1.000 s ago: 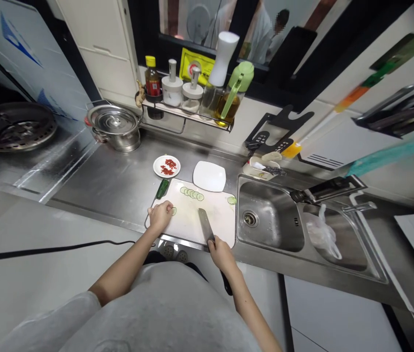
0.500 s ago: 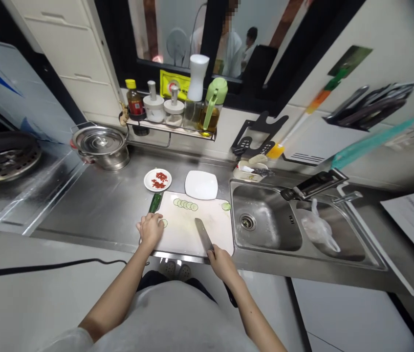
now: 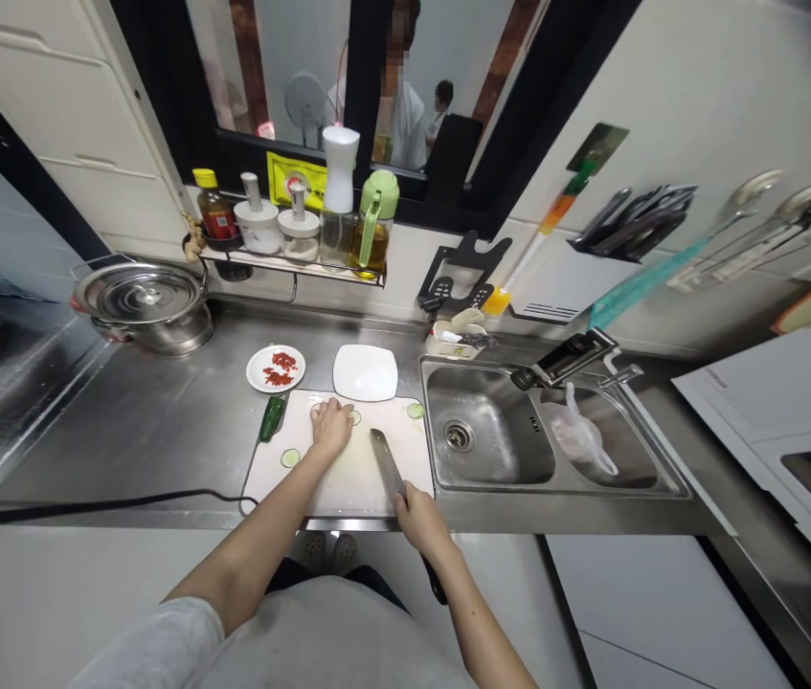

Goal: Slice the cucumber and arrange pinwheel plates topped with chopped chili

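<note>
My left hand (image 3: 333, 426) lies over the row of cucumber slices near the back of the white cutting board (image 3: 333, 493), its fingers spread and touching them. One cucumber slice (image 3: 355, 418) peeks out at its right; most of the row is hidden beneath the hand. In my right hand (image 3: 420, 517) is a kitchen knife (image 3: 386, 461), blade pointing away from me above the board. A single cucumber slice (image 3: 290, 458) rests toward the board's left, and cut cucumber (image 3: 415, 411) at its back right corner. The dark green cucumber piece (image 3: 272, 419) sits at the left edge.
Behind the board stand a plate of chopped red pieces (image 3: 256, 382) and a white square plate (image 3: 366, 373). To the right is a steel sink (image 3: 491, 464) holding a plastic bag (image 3: 581, 435). A lidded pot (image 3: 153, 306) stands left, under a seasoning rack (image 3: 282, 262).
My left hand has moved from the board's left edge, by the cucumber piece, right and back onto the row of slices. The knife stays in my right hand. The view has shifted right.
</note>
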The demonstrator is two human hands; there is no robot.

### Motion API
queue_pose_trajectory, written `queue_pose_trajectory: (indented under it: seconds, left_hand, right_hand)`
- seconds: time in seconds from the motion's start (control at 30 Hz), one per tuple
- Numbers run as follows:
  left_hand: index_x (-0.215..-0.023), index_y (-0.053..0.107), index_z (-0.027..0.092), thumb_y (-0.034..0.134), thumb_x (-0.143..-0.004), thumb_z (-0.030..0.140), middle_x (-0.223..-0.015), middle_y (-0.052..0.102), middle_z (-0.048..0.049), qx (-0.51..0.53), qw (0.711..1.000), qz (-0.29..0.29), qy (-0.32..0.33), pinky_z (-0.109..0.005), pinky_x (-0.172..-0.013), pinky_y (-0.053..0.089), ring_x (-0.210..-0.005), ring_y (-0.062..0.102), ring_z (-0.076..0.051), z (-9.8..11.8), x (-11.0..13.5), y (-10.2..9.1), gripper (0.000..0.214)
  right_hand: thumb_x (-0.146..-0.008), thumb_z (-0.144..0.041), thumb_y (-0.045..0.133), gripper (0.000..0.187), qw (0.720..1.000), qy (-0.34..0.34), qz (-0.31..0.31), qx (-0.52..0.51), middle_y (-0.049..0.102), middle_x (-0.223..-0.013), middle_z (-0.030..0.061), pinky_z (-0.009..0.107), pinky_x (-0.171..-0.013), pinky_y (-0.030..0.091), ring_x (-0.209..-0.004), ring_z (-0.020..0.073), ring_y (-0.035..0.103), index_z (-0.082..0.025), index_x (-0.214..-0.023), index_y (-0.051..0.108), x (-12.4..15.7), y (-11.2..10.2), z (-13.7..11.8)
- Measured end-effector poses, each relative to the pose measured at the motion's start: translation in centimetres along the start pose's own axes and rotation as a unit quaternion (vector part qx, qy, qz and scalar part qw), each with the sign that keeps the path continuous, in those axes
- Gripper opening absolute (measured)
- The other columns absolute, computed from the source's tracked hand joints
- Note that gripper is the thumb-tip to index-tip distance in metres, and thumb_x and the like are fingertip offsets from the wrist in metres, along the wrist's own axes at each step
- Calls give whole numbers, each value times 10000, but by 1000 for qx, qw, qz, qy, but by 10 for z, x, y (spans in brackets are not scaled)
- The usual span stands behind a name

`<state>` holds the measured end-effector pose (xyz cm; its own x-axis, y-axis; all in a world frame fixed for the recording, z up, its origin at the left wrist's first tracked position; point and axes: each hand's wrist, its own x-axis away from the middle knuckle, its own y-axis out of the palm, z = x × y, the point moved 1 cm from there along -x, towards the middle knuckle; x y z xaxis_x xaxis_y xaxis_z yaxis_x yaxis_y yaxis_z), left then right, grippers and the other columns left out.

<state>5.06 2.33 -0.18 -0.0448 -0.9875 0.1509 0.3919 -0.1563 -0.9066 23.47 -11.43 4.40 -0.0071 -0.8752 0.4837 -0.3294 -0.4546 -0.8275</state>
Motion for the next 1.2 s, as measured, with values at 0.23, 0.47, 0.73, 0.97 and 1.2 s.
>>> queue_pose_trajectory:
  seconds: [0.23,0.47,0.73,0.97,1.2]
  left_hand:
    - [-1011,669,262,445,-876,231,-1119,601,-107,-5,999,10,40,-425,-916,282,-1105,477,-276,3,-6,0,263]
    - [-927,669,279,512,-824,273,-920,718,-1,116,990,-28,-70,-379,-894,318,-933,612,-201,-9,6,-14,188]
    - [-859,692,275,590,-738,311,-927,737,11,119,982,-107,-103,-375,-887,329,-916,637,-206,-55,40,-20,163]
    - [-951,690,271,485,-778,219,-957,732,-50,42,993,-80,-77,-418,-887,292,-1018,599,-258,-61,49,-19,273]
    - [-957,691,272,480,-785,191,-1006,713,-52,49,994,-75,-64,-425,-888,286,-1036,567,-269,-64,51,-15,285]
  right_hand:
    - [-960,-287,348,324,999,28,-16,-7,681,-1072,135,265,-749,380,-1012,221,619,-141,-1159,556,8,1,5]
    - [-960,-303,334,302,1000,20,-10,7,690,-1015,115,261,-708,364,-959,215,630,-159,-1079,571,10,0,6]
    - [-963,-307,345,271,997,-21,-41,55,692,-974,115,270,-683,358,-927,226,639,-178,-1068,558,19,2,-18]
    - [-959,-289,334,284,991,-71,-66,95,696,-957,119,283,-679,370,-908,234,649,-171,-1070,567,21,10,-41]
    - [-953,-264,332,293,989,-77,-74,104,699,-954,126,291,-693,390,-915,240,654,-164,-1090,570,20,14,-51]
